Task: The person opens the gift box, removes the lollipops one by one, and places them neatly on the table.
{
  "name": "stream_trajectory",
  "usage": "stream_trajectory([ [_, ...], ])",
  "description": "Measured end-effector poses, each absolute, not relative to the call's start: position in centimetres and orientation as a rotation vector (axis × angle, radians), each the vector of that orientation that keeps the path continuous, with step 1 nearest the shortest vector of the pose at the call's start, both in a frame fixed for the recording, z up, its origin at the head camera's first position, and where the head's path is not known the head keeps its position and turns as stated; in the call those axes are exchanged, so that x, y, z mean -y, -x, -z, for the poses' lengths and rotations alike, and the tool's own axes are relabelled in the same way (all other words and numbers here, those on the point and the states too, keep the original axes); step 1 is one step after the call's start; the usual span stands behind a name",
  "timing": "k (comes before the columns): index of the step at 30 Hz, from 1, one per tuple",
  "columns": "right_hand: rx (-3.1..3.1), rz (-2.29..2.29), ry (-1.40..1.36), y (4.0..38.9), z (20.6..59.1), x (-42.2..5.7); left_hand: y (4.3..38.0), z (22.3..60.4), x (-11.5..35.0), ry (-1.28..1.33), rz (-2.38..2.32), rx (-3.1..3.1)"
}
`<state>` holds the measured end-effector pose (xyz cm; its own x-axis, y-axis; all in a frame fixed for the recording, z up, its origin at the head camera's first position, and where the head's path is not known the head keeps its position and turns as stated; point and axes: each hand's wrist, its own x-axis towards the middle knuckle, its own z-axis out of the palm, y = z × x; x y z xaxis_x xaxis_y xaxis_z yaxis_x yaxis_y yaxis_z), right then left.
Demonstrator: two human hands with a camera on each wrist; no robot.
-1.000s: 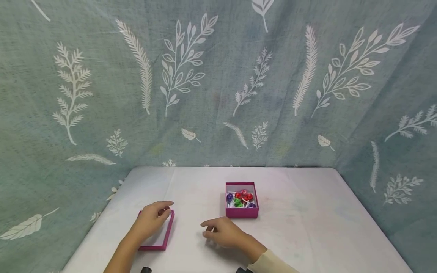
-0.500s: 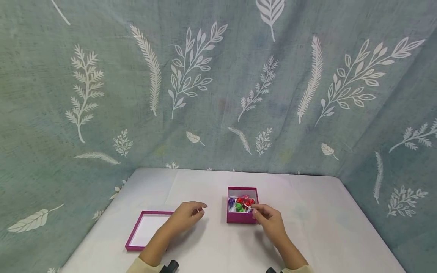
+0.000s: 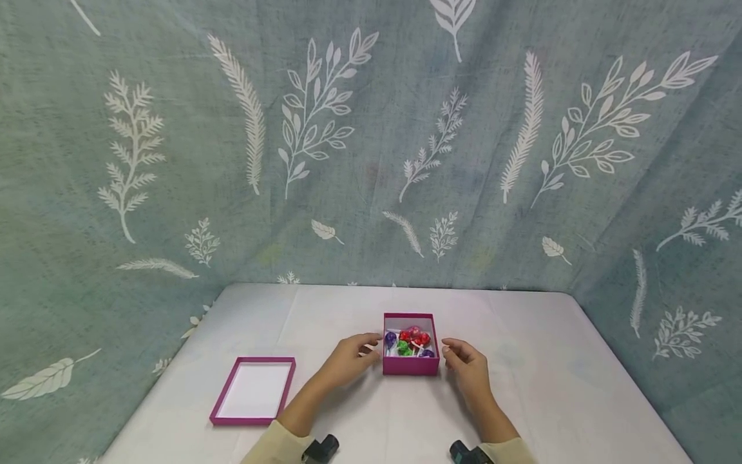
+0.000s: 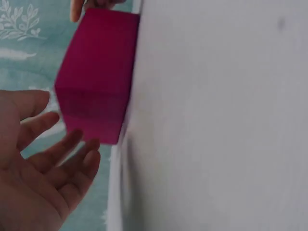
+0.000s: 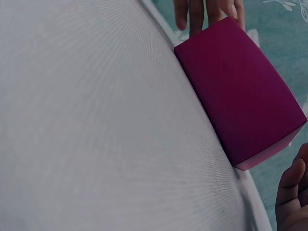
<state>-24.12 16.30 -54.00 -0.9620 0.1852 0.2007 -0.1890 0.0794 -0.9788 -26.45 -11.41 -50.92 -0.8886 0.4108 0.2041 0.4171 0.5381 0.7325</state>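
Observation:
A magenta box (image 3: 410, 367) stands open-topped near the middle of the table, with several wrapped lollipops (image 3: 413, 336) in red, green, purple and pink inside. My left hand (image 3: 350, 361) is at its left side, fingers extended and slightly bent, fingertips right by the wall. On the opposite side my right hand (image 3: 468, 368) is close to the right wall with relaxed fingers and nothing in them. The left wrist view shows the left hand (image 4: 53, 159) with spread fingers beside the box (image 4: 98, 62). In the right wrist view the right fingers (image 5: 292, 180) show near the box's corner.
A shallow magenta lid (image 3: 285, 393) with a white inside lies upturned at the table's left front, next to my left forearm. The table (image 3: 551, 386) has a white cover. A green leaf-patterned cloth (image 3: 371, 161) hangs behind it and at both sides.
My left hand has moved right from over the lid to the box's left side. The right hand has gone right and forward to the box's right side. The box stays about where it was.

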Motion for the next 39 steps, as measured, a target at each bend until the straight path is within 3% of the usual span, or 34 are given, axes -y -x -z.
stream_trajectory([
  [10, 2.086, -2.000, 0.031, 24.3, 54.2, -16.3, 25.9, 53.1, 9.2, 0.431, 2.158, 2.411],
  [25, 2.307, -1.831, -0.087, 25.8, 51.3, -16.5, 26.2, 55.5, 8.4, 0.516, 1.750, 2.483],
  [39, 2.857, -1.050, -0.807, 29.5, 47.4, -14.2, 26.3, 55.3, 8.7, 0.594, 1.702, 2.494],
])
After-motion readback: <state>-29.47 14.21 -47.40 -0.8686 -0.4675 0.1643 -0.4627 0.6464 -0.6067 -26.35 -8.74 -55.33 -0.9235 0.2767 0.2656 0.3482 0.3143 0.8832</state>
